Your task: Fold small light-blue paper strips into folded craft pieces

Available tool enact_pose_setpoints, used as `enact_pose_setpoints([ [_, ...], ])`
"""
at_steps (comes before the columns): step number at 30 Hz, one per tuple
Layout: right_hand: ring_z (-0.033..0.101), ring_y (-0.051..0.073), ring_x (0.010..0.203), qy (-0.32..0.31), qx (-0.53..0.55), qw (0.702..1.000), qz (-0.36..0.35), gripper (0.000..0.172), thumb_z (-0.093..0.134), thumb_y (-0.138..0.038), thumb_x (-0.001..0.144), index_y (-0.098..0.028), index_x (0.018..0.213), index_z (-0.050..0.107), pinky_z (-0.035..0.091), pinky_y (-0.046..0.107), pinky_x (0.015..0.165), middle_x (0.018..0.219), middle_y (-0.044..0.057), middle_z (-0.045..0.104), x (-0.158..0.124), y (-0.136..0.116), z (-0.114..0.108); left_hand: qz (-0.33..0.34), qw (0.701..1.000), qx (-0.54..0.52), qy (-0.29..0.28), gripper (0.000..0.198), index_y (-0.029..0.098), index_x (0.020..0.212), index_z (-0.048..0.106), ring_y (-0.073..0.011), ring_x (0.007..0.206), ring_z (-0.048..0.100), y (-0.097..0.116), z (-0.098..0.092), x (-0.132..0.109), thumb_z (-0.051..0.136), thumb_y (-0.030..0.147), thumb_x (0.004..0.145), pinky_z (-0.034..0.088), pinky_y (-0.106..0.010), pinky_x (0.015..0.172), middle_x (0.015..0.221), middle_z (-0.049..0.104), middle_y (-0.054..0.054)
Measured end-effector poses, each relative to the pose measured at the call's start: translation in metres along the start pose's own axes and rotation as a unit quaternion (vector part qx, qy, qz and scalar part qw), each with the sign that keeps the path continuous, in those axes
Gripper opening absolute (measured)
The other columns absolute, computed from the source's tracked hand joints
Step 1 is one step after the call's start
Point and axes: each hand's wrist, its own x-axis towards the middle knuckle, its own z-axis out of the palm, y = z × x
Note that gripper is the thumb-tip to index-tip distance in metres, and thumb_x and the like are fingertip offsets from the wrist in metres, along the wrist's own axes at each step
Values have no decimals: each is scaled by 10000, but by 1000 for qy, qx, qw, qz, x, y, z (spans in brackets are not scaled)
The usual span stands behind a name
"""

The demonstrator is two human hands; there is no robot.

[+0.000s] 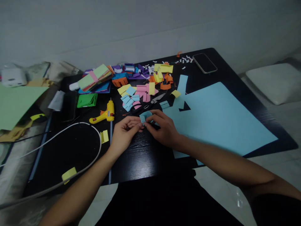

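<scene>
From where I stand, both hands meet over the near half of the black table (141, 163), closed in around one small blue piece (146, 115). The left hand (124, 130) has its fingers curled, thumb and fingertips together at the piece's lower edge; the right hand (164, 128) is bent over from the other side, thumb and forefinger pinching it, with hardly any gap. The piece looks bent, one part standing up, though the fingers hide some of it. Just beyond the hands lie the scissors (158, 98), blades pointing away to the right, handles partly hidden among small papers. The pile there mixes blue tabs (127, 101), pink tabs (141, 89) and yellow ones. A big blue sheet (223, 121) spreads over the right side of the table, reaching under the right forearm, with a blue strip (182, 85) at its far left corner. To the left, a yellow glue gun (108, 112) lies on its side, nozzle facing away, near a green bundle (87, 100). A white cable (82, 122) loops below it, with a yellow tab (105, 136) just beside the bend. At the far right rests a phone (205, 63), white scraps (187, 58) near it.
</scene>
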Motion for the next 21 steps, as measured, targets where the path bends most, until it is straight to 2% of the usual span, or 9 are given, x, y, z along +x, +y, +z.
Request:
enact_pose_setpoints([
  [5,715,219,994,6,3,1000,3,28,677,-187,946,-197,923,689,606,360,837,1150,109,713,0,0,0,-48,998,-43,4,280,145,946,789,-118,672,706,-1,-2,3,900,263,717,611,-225,678,807,792,-37],
  [10,718,217,991,13,1,1000,4,34,671,-175,943,-194,922,691,606,353,834,1149,109,719,-1,0,1,-118,990,-71,-18,262,130,900,820,-124,663,711,-3,-7,5,907,282,705,597,-209,620,813,803,-77],
  [14,723,210,977,17,0,1000,1,36,670,-177,940,-197,920,692,611,337,813,1146,107,720,-1,1,2,-93,993,-70,-16,228,140,888,822,-126,675,721,-3,-6,4,898,280,724,598,-198,613,788,798,-67],
  [21,726,222,1033,9,2,1000,-4,29,672,-175,944,-195,929,686,615,341,845,1180,121,713,-1,-1,1,-27,1000,-5,-5,168,143,857,803,-125,626,702,0,-2,2,863,261,753,605,-229,623,718,771,-36],
])
